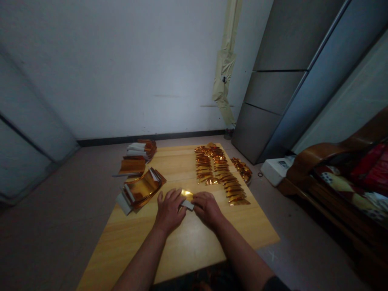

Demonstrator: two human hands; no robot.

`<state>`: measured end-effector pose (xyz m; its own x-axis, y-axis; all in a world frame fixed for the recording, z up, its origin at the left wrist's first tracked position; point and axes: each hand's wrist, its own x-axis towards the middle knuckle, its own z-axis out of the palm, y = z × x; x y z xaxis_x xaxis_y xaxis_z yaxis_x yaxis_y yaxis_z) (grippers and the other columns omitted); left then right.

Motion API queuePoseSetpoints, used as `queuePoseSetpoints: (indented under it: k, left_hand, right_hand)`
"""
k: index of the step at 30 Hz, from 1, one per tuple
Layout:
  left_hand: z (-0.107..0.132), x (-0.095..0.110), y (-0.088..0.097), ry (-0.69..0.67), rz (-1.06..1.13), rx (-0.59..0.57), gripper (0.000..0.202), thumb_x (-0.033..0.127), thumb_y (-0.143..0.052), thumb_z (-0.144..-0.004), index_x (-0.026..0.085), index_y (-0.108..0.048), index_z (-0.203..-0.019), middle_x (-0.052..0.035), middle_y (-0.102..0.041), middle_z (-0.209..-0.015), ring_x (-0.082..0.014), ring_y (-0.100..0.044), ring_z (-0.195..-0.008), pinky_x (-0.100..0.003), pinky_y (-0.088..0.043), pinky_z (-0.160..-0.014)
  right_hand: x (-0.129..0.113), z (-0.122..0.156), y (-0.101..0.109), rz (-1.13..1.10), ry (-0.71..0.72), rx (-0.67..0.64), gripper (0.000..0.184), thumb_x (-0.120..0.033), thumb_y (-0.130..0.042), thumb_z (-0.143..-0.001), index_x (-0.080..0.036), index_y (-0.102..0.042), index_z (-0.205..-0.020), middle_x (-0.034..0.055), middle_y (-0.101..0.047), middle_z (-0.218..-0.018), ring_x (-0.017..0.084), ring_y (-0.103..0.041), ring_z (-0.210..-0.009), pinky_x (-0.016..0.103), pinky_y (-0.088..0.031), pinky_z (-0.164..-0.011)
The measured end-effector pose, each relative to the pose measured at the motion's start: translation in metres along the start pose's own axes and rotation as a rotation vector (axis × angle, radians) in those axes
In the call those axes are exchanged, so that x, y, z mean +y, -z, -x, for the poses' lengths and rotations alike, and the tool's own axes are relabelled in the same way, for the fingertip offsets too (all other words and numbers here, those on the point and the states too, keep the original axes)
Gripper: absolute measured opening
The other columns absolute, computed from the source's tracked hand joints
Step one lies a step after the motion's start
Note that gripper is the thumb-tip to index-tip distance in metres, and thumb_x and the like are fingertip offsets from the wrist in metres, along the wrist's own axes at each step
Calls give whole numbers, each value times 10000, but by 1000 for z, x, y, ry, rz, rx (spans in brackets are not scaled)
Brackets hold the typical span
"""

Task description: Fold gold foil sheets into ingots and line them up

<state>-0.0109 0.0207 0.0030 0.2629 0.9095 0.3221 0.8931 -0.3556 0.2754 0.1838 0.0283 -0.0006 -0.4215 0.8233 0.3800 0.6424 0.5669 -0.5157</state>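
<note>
"What is in front of you?"

"A small piece of shiny gold foil (187, 195) with a white paper strip (188, 205) across it. It sits on the wood table (188, 250), right between my hands."

"Which way does it point?"

"The strip lies long from side to side, sloping down to my right. The foil sticks out past it, away from me."

"Any words to read?"

"None on the foil that I can see. The white box (275, 171) on the floor has a label, but it is too small to read."

"And your hands?"

"My left hand (169, 211) and my right hand (207, 209) are both curled, with the fingers down at the foil. I cannot tell if they grip it."

"What is close by?"

"Rows of folded gold foil (221, 173) lie past my right hand. Stacks of gold foil (142, 184) lie past my left."
</note>
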Motion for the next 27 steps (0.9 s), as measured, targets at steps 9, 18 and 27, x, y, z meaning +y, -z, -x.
queuePoseSetpoints:
  k: [9, 18, 27]
  left_hand:
    - [-2, 2, 5, -69, 56, 34, 327, 258, -615, -733, 277, -688, -1052, -57, -634, -1135, -259, -518, -1099, -447, -358, -998]
    - [-3, 0, 3, -55, 66, 20, 235, 313, -519, -888, 258, -694, -1034, -61, -617, -997, -227, -518, -989, -390, -408, -870]
    - [-4, 0, 3, -54, 29, 13, 229, 327, -523, -895, 264, -695, -1032, -55, -623, -975, -224, -522, -979, -398, -388, -867]
  right_hand:
    - [3, -3, -4, 35, -50, -5, 152, -223, -608, -889, -271, -746, -848, -1, -695, -1034, 162, -574, -955, 301, -380, -867]
    - [-5, -12, -6, -10, -223, 34, 160, -250, -632, -863, -260, -757, -764, 9, -602, -775, 162, -517, -821, 273, -355, -723]
    - [-10, -17, -15, 79, -336, 96, 151, -212, -643, -814, -205, -666, -665, 29, -579, -778, 177, -483, -798, 292, -320, -699]
